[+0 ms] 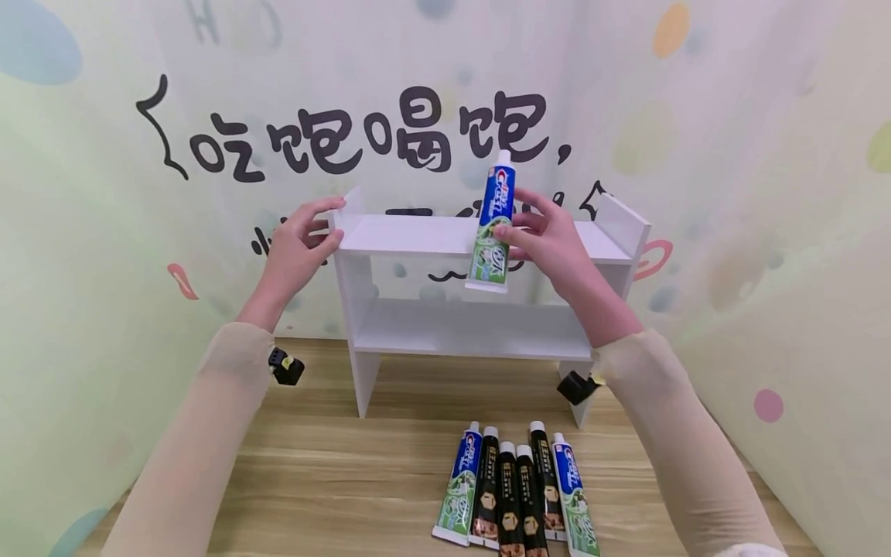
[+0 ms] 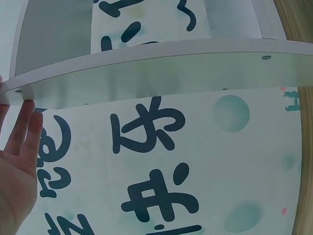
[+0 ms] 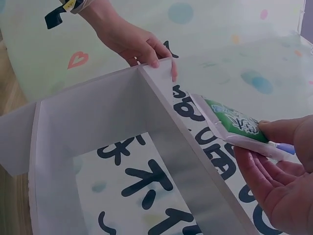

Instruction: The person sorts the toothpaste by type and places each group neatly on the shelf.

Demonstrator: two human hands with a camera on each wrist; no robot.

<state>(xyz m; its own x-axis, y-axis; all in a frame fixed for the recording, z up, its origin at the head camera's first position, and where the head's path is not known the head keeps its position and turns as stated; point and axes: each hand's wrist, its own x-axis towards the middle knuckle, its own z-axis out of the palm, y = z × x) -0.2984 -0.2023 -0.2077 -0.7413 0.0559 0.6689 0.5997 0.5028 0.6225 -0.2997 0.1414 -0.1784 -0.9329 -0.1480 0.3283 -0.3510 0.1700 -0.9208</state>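
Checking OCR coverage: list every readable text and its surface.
"吃饱喝饱,": back wall
"H": back wall, faint; next letter unclear
"Crest": held tube, left outer tube, right outer tube
Too small: lettering on black tubes, fine print
Partly hidden: wall's lower line

The wood-grain surface (image 1: 313, 480) over there has a white shelf unit (image 1: 452, 329) standing at twelve o'clock. Toward five, four black tubes (image 1: 510, 499) lie close together between two blue-and-green tubes (image 1: 460, 487), white caps (image 1: 506, 447) pointing roughly to twelve.

Head view bright, evenly lit; both wrist views dimmer, greyer
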